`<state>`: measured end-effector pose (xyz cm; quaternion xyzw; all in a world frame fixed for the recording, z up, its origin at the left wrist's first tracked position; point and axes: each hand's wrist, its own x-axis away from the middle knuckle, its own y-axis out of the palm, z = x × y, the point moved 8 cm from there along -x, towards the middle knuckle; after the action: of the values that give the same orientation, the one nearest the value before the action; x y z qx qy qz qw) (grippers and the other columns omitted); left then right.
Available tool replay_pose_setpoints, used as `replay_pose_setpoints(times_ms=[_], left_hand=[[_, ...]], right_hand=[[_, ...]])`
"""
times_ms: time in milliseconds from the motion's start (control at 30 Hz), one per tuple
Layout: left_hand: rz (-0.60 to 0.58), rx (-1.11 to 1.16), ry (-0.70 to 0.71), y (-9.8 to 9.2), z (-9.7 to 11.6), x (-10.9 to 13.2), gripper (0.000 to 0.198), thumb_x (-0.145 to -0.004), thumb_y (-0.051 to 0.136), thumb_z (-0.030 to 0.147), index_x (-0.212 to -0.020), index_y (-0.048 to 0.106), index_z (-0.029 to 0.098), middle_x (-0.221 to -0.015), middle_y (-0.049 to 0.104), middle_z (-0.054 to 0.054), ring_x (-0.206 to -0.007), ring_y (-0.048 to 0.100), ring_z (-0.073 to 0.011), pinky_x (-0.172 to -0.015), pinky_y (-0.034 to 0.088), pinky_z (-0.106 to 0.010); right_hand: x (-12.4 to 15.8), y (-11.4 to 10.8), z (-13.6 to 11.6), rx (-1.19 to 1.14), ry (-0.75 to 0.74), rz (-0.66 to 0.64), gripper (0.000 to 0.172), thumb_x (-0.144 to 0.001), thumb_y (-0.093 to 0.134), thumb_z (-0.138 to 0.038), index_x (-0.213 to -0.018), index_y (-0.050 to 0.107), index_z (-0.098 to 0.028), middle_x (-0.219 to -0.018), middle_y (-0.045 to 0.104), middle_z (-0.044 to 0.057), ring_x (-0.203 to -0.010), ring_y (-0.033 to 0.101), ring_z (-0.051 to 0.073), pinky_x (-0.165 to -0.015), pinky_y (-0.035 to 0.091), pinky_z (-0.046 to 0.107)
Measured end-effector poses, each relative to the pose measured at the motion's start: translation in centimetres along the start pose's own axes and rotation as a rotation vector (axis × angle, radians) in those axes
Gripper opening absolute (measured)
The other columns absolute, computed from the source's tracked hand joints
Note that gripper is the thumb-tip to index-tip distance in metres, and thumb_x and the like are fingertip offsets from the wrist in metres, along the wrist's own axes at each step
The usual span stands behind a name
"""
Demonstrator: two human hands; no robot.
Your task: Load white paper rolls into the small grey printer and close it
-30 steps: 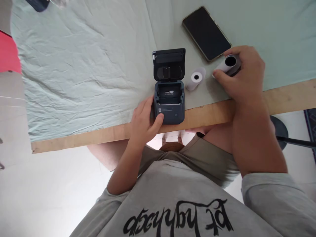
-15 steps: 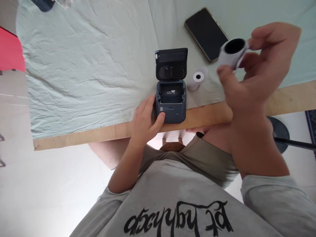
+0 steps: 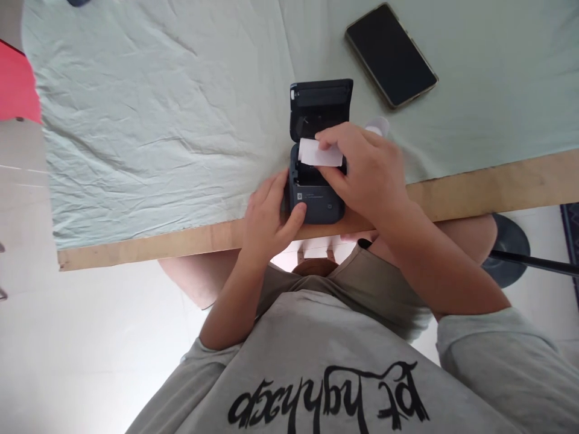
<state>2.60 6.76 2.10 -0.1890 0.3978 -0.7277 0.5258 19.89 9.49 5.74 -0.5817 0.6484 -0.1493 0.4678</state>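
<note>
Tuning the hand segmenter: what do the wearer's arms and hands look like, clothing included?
Left hand and right hand: bare, five-fingered, no gloves; no watch or band shows at either wrist. Forearms uncovered. Short, loose, light grey sleeves, plain, matching the shirt, which has black script lettering across it. No cables visible.
</note>
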Motion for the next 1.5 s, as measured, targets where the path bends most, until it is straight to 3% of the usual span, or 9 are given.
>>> replay_pose_setpoints(times_ms=[467, 667, 767, 867, 967, 1100, 1200, 1267, 1500], left_hand=[[-0.023, 0.25, -0.058, -1.1, -1.1, -0.6, 0.072, -0.107, 0.04, 0.076, -0.156, 0.05, 0.025, -0.158, 0.061, -0.015, -0.147, 0.061, -0.0318, -0.122, 0.052, -0.05], [-0.021, 0.483, -0.091, -1.2, -2.8, -7.5, 0.087, -0.096, 0.041, 0.094, -0.155, 0.046, 0.031, -0.167, 0.054, -0.006, -0.157, 0.051, -0.0321, -0.13, 0.047, -0.053], [-0.036, 0.604, -0.077, -0.7, -3.0, -11.2, 0.076, -0.109, 0.026, 0.078, -0.161, 0.041, 0.025, -0.164, 0.057, -0.003, -0.153, 0.056, -0.0281, -0.127, 0.05, -0.053], [-0.045, 0.652, 0.047, -0.8, -2.0, -12.9, 0.078, -0.104, 0.031, 0.087, -0.136, 0.065, 0.025, -0.138, 0.074, 0.0, -0.132, 0.069, -0.0254, -0.119, 0.058, -0.047], [-0.018, 0.56, 0.092, -1.8, -1.2, -12.9, 0.082, -0.095, 0.032, 0.098, -0.104, 0.073, 0.027, -0.118, 0.08, 0.0, -0.12, 0.073, -0.0268, -0.11, 0.063, -0.048], [-0.013, 0.525, 0.094, -3.3, 1.1, -13.1, 0.067, -0.098, 0.042, 0.091, -0.103, 0.07, 0.031, -0.113, 0.08, 0.002, -0.114, 0.076, -0.0262, -0.104, 0.064, -0.05], [-0.044, 0.273, 0.132, -3.1, 4.0, -14.2, 0.035, -0.113, 0.046, 0.048, -0.099, 0.069, 0.025, -0.107, 0.076, -0.002, -0.115, 0.074, -0.0278, -0.1, 0.063, -0.051], [-0.141, 0.1, 0.135, -1.6, 5.9, -15.0, 0.028, -0.113, 0.049, 0.035, -0.097, 0.068, 0.022, -0.099, 0.076, -0.001, -0.102, 0.075, -0.0245, -0.096, 0.064, -0.049], [-0.416, -0.285, 0.045, 3.9, 7.7, -15.2, 0.032, -0.109, 0.059, 0.044, -0.091, 0.071, 0.021, -0.099, 0.077, -0.007, -0.096, 0.074, -0.03, -0.087, 0.062, -0.048]], right_hand=[[2.0, -1.8, -2.1, -0.215, -0.295, 0.067, 0.019, -0.098, 0.063, -0.02, -0.082, 0.071, -0.026, -0.095, 0.079, 0.003, -0.092, 0.073, 0.021, -0.086, 0.057, 0.039], [2.6, -1.9, -2.4, -0.106, -0.367, 0.063, 0.024, -0.098, 0.065, -0.023, -0.078, 0.077, -0.023, -0.062, 0.057, -0.001, -0.06, 0.048, 0.013, -0.056, 0.037, 0.03], [2.6, -1.8, -2.4, -0.129, -0.379, 0.012, 0.026, -0.099, 0.063, -0.021, -0.078, 0.077, -0.023, -0.056, 0.055, -0.005, -0.051, 0.043, 0.009, -0.05, 0.032, 0.028], [2.7, -1.8, -2.4, -0.121, -0.391, 0.002, 0.026, -0.1, 0.064, -0.024, -0.078, 0.077, -0.024, -0.056, 0.057, -0.004, -0.052, 0.046, 0.01, -0.05, 0.033, 0.029], [2.8, -1.5, -2.3, -0.091, -0.395, -0.03, 0.027, -0.103, 0.062, -0.027, -0.08, 0.077, -0.026, -0.059, 0.06, -0.003, -0.055, 0.05, 0.011, -0.053, 0.035, 0.03], [2.9, -1.6, -2.3, -0.102, -0.413, -0.024, 0.026, -0.103, 0.062, -0.025, -0.081, 0.076, -0.026, -0.059, 0.059, -0.004, -0.055, 0.048, 0.01, -0.052, 0.035, 0.028], [2.9, -1.8, -2.4, -0.125, -0.432, -0.008, 0.023, -0.101, 0.065, -0.022, -0.081, 0.075, -0.024, -0.058, 0.059, -0.005, -0.054, 0.048, 0.009, -0.051, 0.033, 0.028], [2.8, -1.8, -2.4, -0.135, -0.438, -0.002, 0.022, -0.101, 0.066, -0.022, -0.081, 0.075, -0.022, -0.059, 0.06, -0.004, -0.055, 0.048, 0.009, -0.051, 0.032, 0.028], [2.9, -1.7, -2.3, -0.196, -0.427, -0.006, 0.021, -0.101, 0.064, -0.025, -0.083, 0.074, -0.022, -0.059, 0.058, -0.005, -0.055, 0.048, 0.011, -0.052, 0.034, 0.03]])
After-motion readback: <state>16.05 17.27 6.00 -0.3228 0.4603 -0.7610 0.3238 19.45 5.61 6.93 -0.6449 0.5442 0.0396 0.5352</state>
